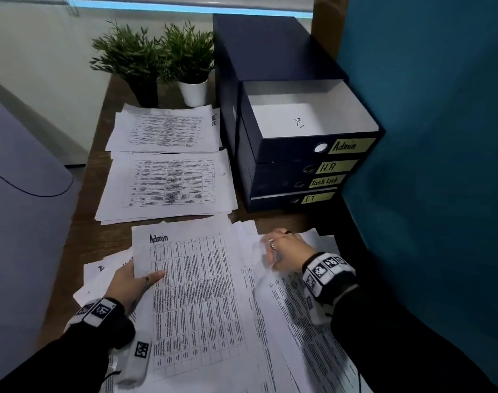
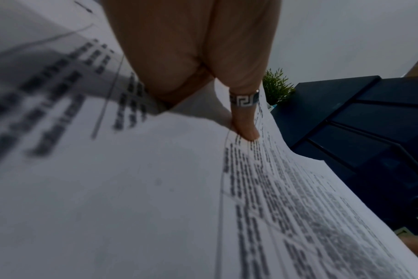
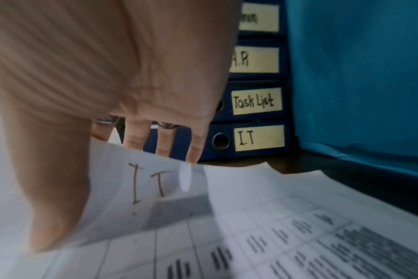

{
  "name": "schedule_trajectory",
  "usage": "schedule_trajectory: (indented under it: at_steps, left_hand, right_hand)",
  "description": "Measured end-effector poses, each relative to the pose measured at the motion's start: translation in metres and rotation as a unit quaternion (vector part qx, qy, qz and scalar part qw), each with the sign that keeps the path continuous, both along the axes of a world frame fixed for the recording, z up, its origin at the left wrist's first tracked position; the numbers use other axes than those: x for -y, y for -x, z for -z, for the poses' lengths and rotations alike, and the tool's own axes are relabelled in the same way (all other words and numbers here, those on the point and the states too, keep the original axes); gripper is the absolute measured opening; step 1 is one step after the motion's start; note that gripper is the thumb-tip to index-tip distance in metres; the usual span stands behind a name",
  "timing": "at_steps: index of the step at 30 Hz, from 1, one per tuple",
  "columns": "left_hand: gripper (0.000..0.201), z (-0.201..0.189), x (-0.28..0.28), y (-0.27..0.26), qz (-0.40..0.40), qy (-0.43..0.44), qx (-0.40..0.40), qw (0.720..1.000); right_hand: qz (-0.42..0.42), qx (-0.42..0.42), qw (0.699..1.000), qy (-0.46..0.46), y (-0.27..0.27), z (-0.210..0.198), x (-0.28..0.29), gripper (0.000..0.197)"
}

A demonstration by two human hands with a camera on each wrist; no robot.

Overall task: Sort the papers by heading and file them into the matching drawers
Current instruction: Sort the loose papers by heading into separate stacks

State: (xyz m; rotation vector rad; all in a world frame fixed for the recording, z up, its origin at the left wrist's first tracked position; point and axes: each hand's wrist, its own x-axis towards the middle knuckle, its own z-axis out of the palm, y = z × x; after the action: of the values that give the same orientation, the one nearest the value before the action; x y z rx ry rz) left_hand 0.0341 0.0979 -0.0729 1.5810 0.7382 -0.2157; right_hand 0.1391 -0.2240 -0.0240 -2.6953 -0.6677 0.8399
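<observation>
White printed sheet headed "Admin" (image 1: 194, 279) sits in my left hand (image 1: 129, 282), lower centre of the head view: thumb on top near its left edge, fingers under, so it's pinched. Left wrist view shows the thumb (image 2: 245, 120) with a patterned ring (image 2: 242, 99) pressing on the print. My right hand (image 1: 284, 251), right of centre, pinches the top edge of a sheet headed "I.T" (image 3: 146, 186): thumb in front, fingers (image 3: 136, 136) behind the lifted edge. Both sheets come off a loose spread of papers (image 1: 299, 321) across the lower frame on the brown worktop (image 1: 72, 236).

Further up, left of centre, two sorted piles: the near pile (image 1: 168, 185), and the far pile (image 1: 165, 129) with "Task list" written on one edge.

Right of those piles, a dark blue drawer unit (image 1: 270, 58). Top drawer (image 1: 307, 117), labelled "Admin", is pulled out, a white sheet lying in it. The three below, labelled "H.R" (image 1: 335, 166), "Task List" (image 1: 325, 181) and "I.T" (image 1: 316, 197), look pushed in.

Upper left of the unit, two small green plants, one in a dark pot (image 1: 146, 92), one in a white pot (image 1: 194, 93). Teal partition (image 1: 426, 137) fills the right side.
</observation>
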Motion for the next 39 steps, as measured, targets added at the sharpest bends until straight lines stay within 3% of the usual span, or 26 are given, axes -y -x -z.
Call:
schedule_trajectory:
  at_steps: [3,6,11,15,19,21,25,27,31,37,39]
  left_hand:
    - [0.031,0.003,-0.001,0.000,-0.002,0.005,0.003,1.000]
    - [0.030,0.005,-0.004,-0.001,-0.001,0.005,0.005,1.000]
    - [0.030,0.011,-0.010,-0.002,0.010,0.007,0.003,1.000]
    - [0.031,0.011,-0.009,-0.002,-0.013,0.028,0.027,0.999]
    - [0.035,0.008,-0.019,-0.002,-0.067,0.047,0.044,0.996]
    - [0.036,0.010,-0.030,-0.001,-0.082,0.033,0.043,0.995]
    - [0.041,0.010,-0.044,0.001,-0.075,0.004,0.032,0.997]
    - [0.042,0.013,-0.046,-0.002,-0.072,-0.004,0.024,0.997]
    - [0.044,0.019,-0.050,-0.004,-0.059,-0.033,0.014,0.998]
    - [0.046,0.016,-0.049,-0.004,-0.055,-0.022,0.022,0.998]
    - [0.046,0.017,-0.050,-0.004,-0.058,-0.021,0.020,0.998]
  right_hand:
    - [0.017,0.019,0.999,-0.027,-0.005,0.003,0.003,0.035]
    - [0.070,0.028,0.993,-0.090,0.001,0.000,0.028,0.048]
    - [0.108,0.006,0.993,-0.036,0.011,-0.011,0.063,0.041]
    - [0.103,-0.066,0.992,-0.011,0.006,-0.014,0.039,0.085]
    - [0.067,-0.111,0.991,0.026,-0.008,0.001,-0.005,0.077]
    - [0.091,-0.120,0.988,0.016,-0.013,0.004,-0.016,0.074]
    - [0.075,-0.104,0.991,0.026,-0.021,0.001,-0.021,0.052]
    - [0.060,-0.098,0.992,0.043,-0.023,-0.001,-0.021,0.055]
    - [0.031,-0.114,0.991,0.068,-0.032,-0.002,-0.027,0.080]
    - [0.003,-0.028,0.997,0.077,-0.028,-0.003,-0.037,0.068]
    - [-0.010,-0.036,0.997,0.067,-0.026,-0.002,-0.041,0.070]
